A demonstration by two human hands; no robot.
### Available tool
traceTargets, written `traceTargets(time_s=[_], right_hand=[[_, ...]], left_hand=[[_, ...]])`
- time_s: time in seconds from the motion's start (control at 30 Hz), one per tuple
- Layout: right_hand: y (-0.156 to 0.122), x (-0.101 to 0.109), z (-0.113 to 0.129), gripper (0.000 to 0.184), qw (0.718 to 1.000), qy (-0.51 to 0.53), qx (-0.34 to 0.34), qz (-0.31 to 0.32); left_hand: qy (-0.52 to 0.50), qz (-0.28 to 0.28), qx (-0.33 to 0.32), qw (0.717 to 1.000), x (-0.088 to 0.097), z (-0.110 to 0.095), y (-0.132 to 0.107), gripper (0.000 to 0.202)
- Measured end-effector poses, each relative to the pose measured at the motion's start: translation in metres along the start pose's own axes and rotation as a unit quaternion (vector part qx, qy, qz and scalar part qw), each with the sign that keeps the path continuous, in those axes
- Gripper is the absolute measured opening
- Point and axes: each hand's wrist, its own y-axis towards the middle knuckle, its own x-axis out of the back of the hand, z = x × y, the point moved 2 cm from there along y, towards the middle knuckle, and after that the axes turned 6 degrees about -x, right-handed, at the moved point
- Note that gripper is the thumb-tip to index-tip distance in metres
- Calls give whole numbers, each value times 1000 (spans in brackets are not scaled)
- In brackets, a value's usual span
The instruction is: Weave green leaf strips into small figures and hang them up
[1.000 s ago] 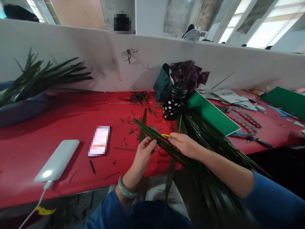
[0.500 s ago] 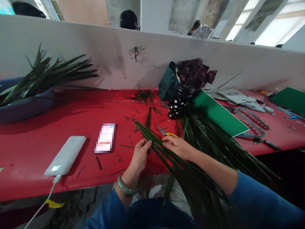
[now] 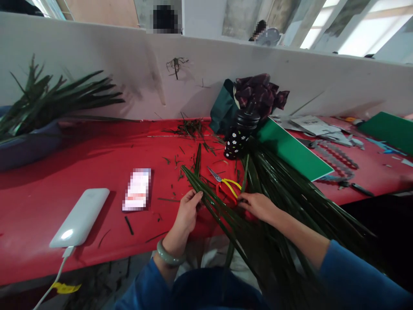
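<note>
At the near edge of a red counter (image 3: 80, 170), a person's left hand (image 3: 189, 211) has thumb and fingers pinched closed on a long, split green leaf (image 3: 222, 209) near its pointed end; the leaf runs right and nearer, past the counter's edge. The right hand (image 3: 260, 206) is beside it, fingers curled nearly together; whether they grip anything, I cannot tell. Just beyond lie scissors (image 3: 219, 178) with red and yellow handles, blades parted.

To the left are a white power bank (image 3: 80, 217) on a cable (image 3: 60, 271) and a phone (image 3: 137, 189), its screen blurred. Farther off are dark leaf scraps (image 3: 190, 128), a flowered bottle (image 3: 237, 142) and, right, a green board (image 3: 290, 146). Far left, a basin (image 3: 29, 148) holds more leaves (image 3: 74, 92). A white partition (image 3: 119, 82) backs the counter; over it show a fan (image 3: 270, 37), concrete walls (image 3: 240, 19) and bright windows (image 3: 364, 28).
</note>
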Motion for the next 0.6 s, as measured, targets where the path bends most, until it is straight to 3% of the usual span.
traceTargets(time_s=[0.1,0.2,0.3,0.43,0.5,0.6], right_hand=[[-4,14,7,18,990,79,-4,-117],[-7,32,19,18,963,158,20,-218],[-4,50,36,20,942,211,32,-260],[5,73,64,38,923,244,67,-291],[7,84,77,36,904,262,92,-325],[4,99,85,18,844,325,125,-408]], left_hand=[[13,11,-4,1000,-1,0,0,21],[31,3,-20,999,-3,2,0,23],[57,-21,-65,996,-7,4,1,42],[101,10,-117,988,-12,5,-2,72],[125,37,-126,983,-13,4,-3,65],[145,51,-109,982,-9,4,-4,40]])
